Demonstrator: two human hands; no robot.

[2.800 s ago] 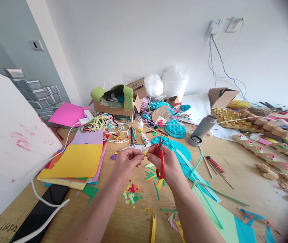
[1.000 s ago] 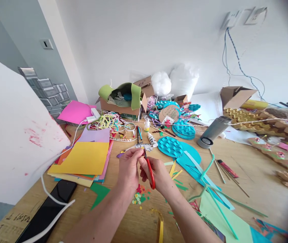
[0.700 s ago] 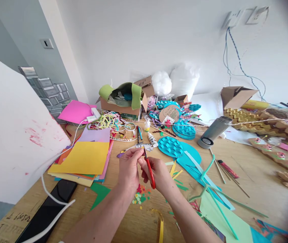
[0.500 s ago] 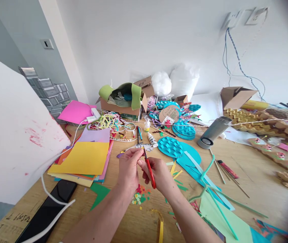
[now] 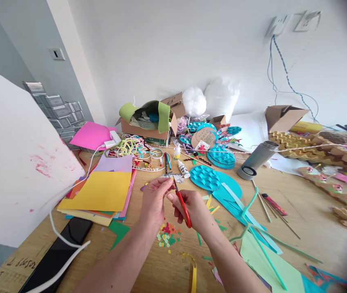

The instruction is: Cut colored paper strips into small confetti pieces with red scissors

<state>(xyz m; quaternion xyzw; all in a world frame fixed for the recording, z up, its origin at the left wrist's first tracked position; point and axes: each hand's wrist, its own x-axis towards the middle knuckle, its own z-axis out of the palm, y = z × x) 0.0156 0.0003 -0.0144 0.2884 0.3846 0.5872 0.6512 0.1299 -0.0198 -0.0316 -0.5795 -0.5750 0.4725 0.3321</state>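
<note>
Red-handled scissors (image 5: 183, 207) are in my right hand (image 5: 192, 205), with the blades pointing up and away toward my left fingertips. My left hand (image 5: 157, 195) is pinched beside the blades; a tiny yellow bit shows at its fingertips, too small to make out. Below my hands, small round paper pieces (image 5: 169, 235) in red, green, yellow and orange lie on the wooden table (image 5: 149, 264). A yellow paper strip (image 5: 194, 276) lies nearer to me. Thin green and yellow strips are scattered to the right of my hands.
Stacked coloured paper (image 5: 100, 191) and a black phone (image 5: 66, 248) lie at the left. Beyond my hands stand glue bottles (image 5: 183, 169) and a filled cardboard box (image 5: 144, 128). Blue scaled ovals (image 5: 205, 177), a metal flask (image 5: 257, 160) and pipe cleaners (image 5: 262, 252) are at the right.
My right hand and the scissors have shifted slightly right and away from my left fingertips. My left hand has moved slightly left.
</note>
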